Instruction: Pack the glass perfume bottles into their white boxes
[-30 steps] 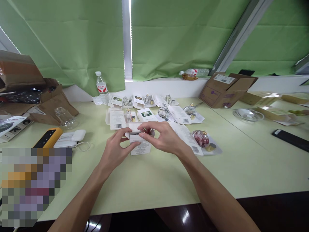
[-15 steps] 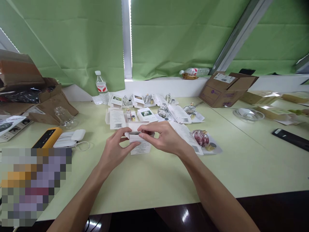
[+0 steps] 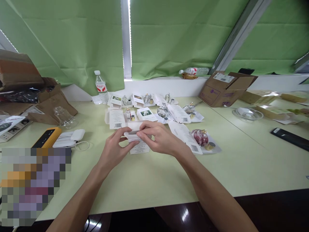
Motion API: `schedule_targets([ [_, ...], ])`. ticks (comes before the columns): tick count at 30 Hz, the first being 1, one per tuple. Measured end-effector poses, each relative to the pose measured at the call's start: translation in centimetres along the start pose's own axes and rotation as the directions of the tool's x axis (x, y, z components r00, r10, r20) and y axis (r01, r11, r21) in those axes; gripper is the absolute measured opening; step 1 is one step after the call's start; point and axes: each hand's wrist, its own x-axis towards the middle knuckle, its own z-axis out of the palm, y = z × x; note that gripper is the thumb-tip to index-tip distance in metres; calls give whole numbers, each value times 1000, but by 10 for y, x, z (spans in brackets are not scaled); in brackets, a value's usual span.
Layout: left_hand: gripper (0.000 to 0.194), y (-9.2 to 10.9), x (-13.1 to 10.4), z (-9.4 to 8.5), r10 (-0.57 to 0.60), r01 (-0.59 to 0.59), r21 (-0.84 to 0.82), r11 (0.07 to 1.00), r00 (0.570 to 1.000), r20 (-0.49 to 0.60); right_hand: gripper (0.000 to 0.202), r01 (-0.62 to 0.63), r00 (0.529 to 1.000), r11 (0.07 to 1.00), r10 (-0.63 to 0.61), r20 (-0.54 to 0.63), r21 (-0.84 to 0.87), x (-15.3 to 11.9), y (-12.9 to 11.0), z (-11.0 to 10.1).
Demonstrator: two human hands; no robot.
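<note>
In front of me a small white printed box point(image 3: 139, 148) stands with its top open. My left hand point(image 3: 114, 145) grips its left side, the index finger at the back edge and the thumb across the front. Over the box's right half, my right hand point(image 3: 158, 137) is closed, thumb and fingertips pinched together at the opening. Whatever lies between those fingertips is hidden. Just behind the hands lie a white box point(image 3: 117, 119) with a barcode and a white box with a flower picture point(image 3: 146, 114). A red patterned perfume bottle point(image 3: 200, 137) with a gold cap point(image 3: 210, 146) lies to the right.
Several more opened white boxes and glass bottles stand in rows towards the wall. A water bottle point(image 3: 101, 87) stands behind them. To the left are a yellow power strip point(image 3: 47, 138) and a white charger point(image 3: 70, 138); a cardboard carton point(image 3: 218, 88) and a black phone-like object point(image 3: 289, 138) are at right.
My right hand has shifted slightly left and its fingertips have closed further over the box opening. A small shiny piece glimpsed at those fingertips is now hidden. The left hand keeps its hold.
</note>
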Motion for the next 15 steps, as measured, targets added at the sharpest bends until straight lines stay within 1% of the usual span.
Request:
schedule_targets([
  [10, 29, 1, 1, 0, 14, -14, 20, 1000, 1000, 3, 33, -27, 1000, 1000, 27, 4, -15, -1, -6, -2],
  [15, 30, 3, 1, -2, 14, -14, 33, 999, 1000, 11, 29, 10, 999, 1000, -11, -40, -26, -3, -3, 0],
])
